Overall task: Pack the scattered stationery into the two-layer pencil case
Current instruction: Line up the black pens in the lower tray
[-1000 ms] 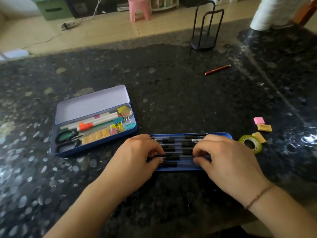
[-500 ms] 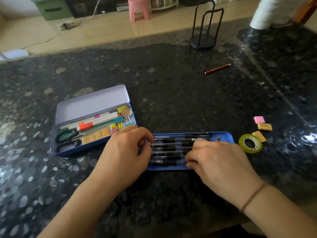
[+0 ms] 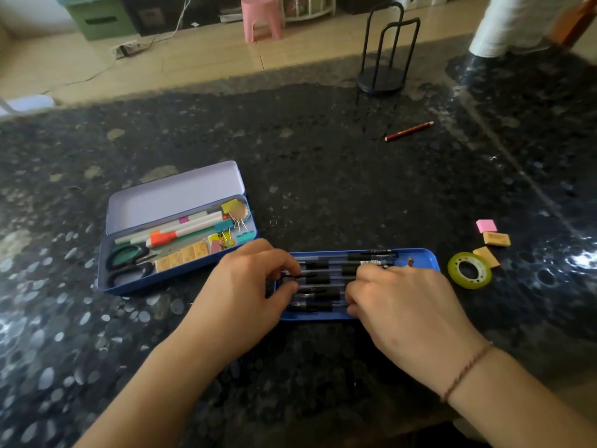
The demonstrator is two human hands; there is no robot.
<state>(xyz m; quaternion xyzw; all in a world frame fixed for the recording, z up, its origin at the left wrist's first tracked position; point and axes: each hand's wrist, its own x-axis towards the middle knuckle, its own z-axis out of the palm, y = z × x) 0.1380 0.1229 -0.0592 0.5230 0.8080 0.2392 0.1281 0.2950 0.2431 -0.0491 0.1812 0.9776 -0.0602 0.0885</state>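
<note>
Pens (image 3: 326, 279) in blue tray (image 3: 426, 258), both hands' grips resting on them

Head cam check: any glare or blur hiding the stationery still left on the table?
Head view: window glare washes the countertop at right, beside the tape roll and erasers, which stay readable; the red pencil is clear; wide-angle bending and softness at edges.

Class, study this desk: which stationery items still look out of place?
A red pencil lies alone far back near the black wire stand. A yellow-green tape roll, a pink eraser and two tan erasers sit loose right of the blue pen tray.
</note>
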